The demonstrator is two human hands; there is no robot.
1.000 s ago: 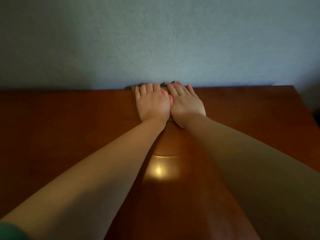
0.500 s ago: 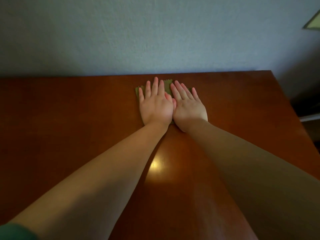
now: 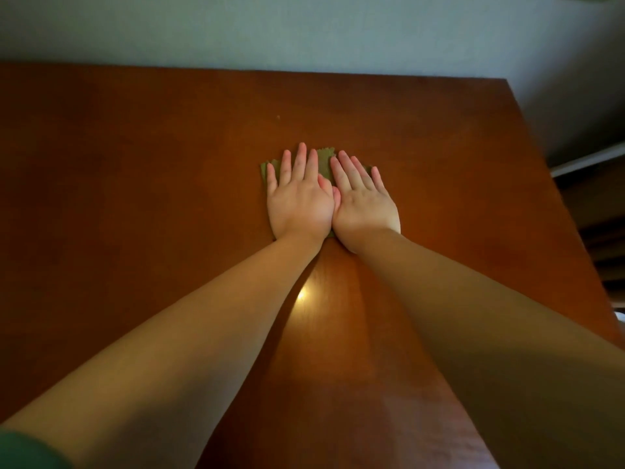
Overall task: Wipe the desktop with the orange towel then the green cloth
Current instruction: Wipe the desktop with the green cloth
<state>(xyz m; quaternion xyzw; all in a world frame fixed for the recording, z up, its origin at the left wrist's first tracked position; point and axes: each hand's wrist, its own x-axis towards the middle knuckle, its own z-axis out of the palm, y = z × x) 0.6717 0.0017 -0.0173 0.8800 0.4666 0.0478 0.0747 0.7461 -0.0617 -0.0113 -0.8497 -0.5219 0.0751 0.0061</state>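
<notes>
A small olive-green cloth lies flat on the glossy reddish-brown wooden desktop, near its middle. Both palms rest on it side by side, thumbs touching. My left hand covers the cloth's left part and my right hand its right part, fingers stretched out and slightly spread. Only the cloth's jagged far edge and left corner show past the fingers. No orange towel is in view.
A pale wall runs along the desk's far edge. The desk's right edge drops to dark furniture and floor. A tiny speck sits beyond the cloth. A light glare shines between my forearms.
Both hands have slid the green cloth from the desk's far edge at the wall back toward me, to about mid-desk. The fingers have flattened out.
</notes>
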